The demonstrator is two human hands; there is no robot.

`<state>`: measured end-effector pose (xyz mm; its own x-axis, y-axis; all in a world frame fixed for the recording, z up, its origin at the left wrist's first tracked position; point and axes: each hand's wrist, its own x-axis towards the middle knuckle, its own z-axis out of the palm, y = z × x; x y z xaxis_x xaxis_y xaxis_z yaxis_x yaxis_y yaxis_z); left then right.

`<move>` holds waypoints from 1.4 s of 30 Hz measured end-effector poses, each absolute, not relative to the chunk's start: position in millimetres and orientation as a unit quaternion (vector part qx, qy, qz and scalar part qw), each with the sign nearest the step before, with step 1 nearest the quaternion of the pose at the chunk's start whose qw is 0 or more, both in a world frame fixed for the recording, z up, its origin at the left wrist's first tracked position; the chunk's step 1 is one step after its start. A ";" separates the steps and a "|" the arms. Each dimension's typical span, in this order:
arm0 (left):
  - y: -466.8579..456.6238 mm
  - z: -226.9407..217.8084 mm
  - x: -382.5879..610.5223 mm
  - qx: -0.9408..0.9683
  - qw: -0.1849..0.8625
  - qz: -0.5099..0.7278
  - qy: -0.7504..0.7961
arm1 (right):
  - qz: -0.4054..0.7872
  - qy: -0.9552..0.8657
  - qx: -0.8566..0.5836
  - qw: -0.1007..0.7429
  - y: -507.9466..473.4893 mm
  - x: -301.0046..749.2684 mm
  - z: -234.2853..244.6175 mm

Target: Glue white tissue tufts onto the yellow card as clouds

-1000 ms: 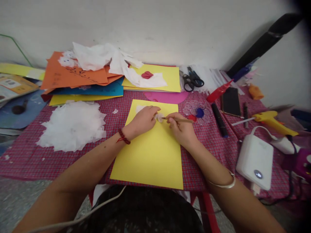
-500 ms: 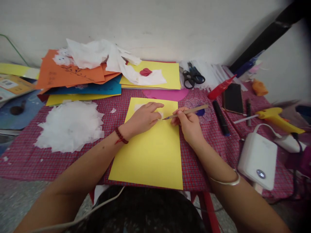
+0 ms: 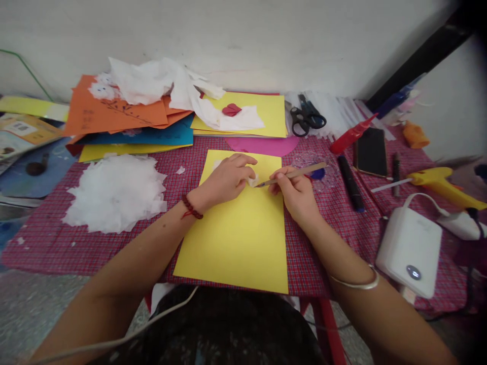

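Note:
A sheet of yellow paper lies on the table in front of me. Over its upper part my left hand rests palm down with bent fingers, closed around a small white tissue piece. My right hand grips a thin wooden stick like a pen, at the sheet's right edge. The stick's dark pointed tip is close beside the white piece; whether they touch, I cannot tell. Another bit of white shows partly behind my left hand. Beyond my right hand sits a clear plastic dish with blue in it.
A pile of white tissue squares lies left. At the back are orange cards, a red paper heart and scissors. To the right are a red tube, a black marker, a glue gun and a white power bank.
The view has shifted slightly. The stick's tip stays near the white tissue piece, and my left fingers have curled a little more. Both hands keep nearly the same places on the sheet.

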<state>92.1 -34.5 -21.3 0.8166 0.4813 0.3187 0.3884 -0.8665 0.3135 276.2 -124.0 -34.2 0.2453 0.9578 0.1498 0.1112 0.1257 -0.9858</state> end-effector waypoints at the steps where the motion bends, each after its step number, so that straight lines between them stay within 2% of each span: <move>1: -34.4 -20.6 89.9 0.949 0.116 0.192 0.221 | 0.373 -0.484 -0.549 0.571 -123.8 276.4 -34.3; 8: -36.9 -25.0 92.8 0.960 0.058 0.189 0.197 | 0.382 -0.468 -0.547 0.580 -123.3 278.5 -33.2; 25: -28.7 -36.8 105.1 0.931 0.102 0.247 0.249 | 0.307 -0.547 -0.553 0.548 -121.8 277.2 -37.9; 42: -29.1 -37.1 90.6 0.933 0.113 0.237 0.245 | 0.324 -0.510 -0.553 0.573 -119.5 278.5 -37.7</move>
<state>90.6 -29.1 -37.1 0.7669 0.5112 0.3880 0.4041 -0.8543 0.3268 278.5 -119.5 -37.7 0.2703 0.9360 0.2253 0.1921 0.1769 -0.9653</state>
